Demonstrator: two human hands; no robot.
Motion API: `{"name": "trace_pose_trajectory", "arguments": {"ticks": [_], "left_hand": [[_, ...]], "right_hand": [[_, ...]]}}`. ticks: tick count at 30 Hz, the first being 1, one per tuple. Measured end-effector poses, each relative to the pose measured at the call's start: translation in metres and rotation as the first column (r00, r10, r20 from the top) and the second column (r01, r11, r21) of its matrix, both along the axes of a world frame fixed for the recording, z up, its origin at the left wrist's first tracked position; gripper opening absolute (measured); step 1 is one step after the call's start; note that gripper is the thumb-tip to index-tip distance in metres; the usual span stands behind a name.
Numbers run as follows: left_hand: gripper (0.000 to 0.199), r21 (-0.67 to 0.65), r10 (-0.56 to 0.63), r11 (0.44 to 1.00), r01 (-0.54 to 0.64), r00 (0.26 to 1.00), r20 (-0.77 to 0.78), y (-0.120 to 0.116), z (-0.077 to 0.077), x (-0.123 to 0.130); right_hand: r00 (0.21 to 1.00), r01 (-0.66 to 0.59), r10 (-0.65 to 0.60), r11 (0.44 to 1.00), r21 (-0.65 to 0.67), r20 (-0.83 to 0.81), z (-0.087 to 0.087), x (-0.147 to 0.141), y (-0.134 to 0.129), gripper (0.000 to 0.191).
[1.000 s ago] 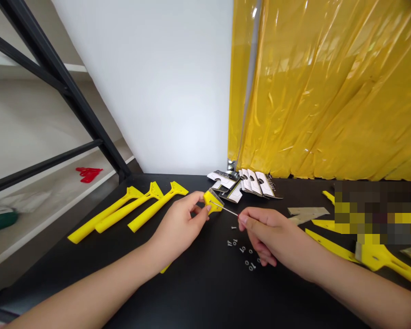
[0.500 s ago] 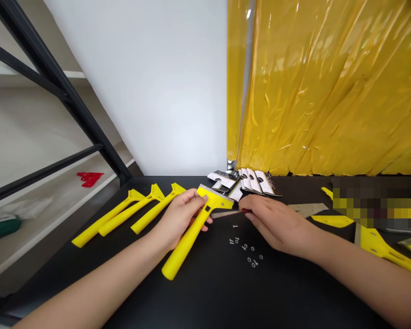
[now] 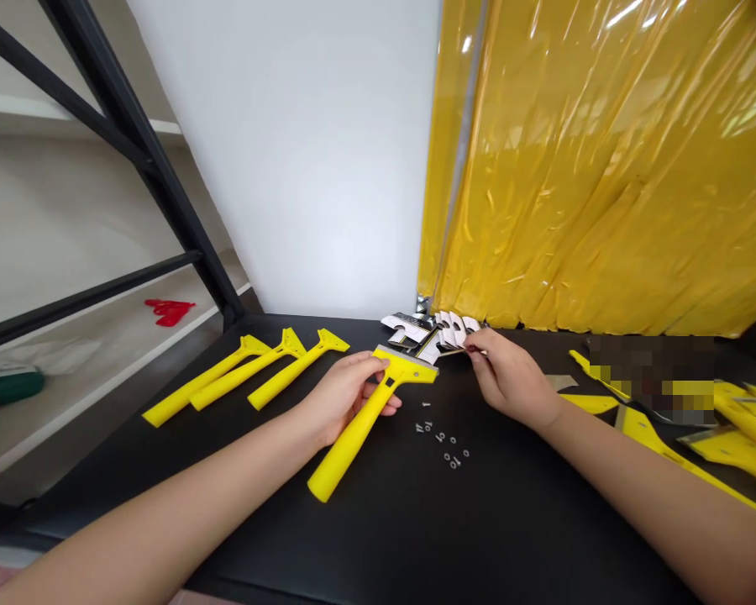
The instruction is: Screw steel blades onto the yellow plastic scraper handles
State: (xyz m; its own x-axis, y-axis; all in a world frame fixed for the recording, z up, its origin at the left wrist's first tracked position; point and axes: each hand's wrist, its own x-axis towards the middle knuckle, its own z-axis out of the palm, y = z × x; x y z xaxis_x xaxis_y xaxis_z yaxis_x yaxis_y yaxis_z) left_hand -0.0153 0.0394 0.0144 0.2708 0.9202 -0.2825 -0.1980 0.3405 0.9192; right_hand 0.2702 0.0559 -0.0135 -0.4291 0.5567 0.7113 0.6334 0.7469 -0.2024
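Observation:
My left hand [image 3: 346,395] is closed on a yellow scraper [image 3: 359,428], thumb on its wide head, with a metal strip along the top edge and the handle slanting down toward me. My right hand [image 3: 507,374] is pinched closed beside the printed cards [image 3: 457,329] at the back; what its fingertips hold, if anything, is too small to name. Several small screws and nuts [image 3: 441,437] lie on the black table [image 3: 378,538] between and below my hands. To the left, three yellow handles [image 3: 283,378] rest side by side.
More yellow scrapers [image 3: 740,449] and flat yellow parts lie at the right, around a blurred dark area [image 3: 652,378]. A black metal frame [image 3: 157,185] stands at the left, before shelves with a red item [image 3: 171,312]. Yellow plastic sheeting [image 3: 605,185] hangs behind the table.
My right hand has moved up and away from the scraper head toward the cards. The thin strip near its fingers no longer shows. The view has shifted slightly; my left hand keeps its hold.

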Motion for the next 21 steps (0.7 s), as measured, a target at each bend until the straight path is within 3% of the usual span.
{"name": "trace_pose_trajectory", "arguments": {"ticks": [5,9,12,15,21], "left_hand": [[0.014,0.045,0.001,0.999,-0.004,0.997,0.079,-0.002,0.0,0.001],[0.011,0.093,-0.003,0.996,-0.011,0.989,0.148,-0.004,0.003,0.001],[0.017,0.108,0.014,0.994,-0.036,0.981,0.193,-0.008,0.004,0.002],[0.018,0.125,-0.011,0.992,-0.018,0.975,0.224,-0.012,0.004,0.004],[0.011,0.185,-0.161,0.975,0.126,0.968,0.191,-0.018,0.011,0.004]], "right_hand": [[0.994,0.071,-0.086,0.973,-0.221,-0.06,0.003,-0.013,-0.01,0.003],[0.999,0.014,-0.03,0.913,-0.407,-0.033,0.008,-0.033,-0.026,0.025],[1.0,0.015,-0.021,0.869,-0.495,-0.006,0.014,-0.046,-0.038,0.026],[0.997,0.082,-0.073,0.851,-0.518,0.038,0.024,-0.05,-0.047,0.02],[0.97,0.225,-0.157,0.864,-0.45,0.184,0.051,-0.046,-0.057,0.015]]}}
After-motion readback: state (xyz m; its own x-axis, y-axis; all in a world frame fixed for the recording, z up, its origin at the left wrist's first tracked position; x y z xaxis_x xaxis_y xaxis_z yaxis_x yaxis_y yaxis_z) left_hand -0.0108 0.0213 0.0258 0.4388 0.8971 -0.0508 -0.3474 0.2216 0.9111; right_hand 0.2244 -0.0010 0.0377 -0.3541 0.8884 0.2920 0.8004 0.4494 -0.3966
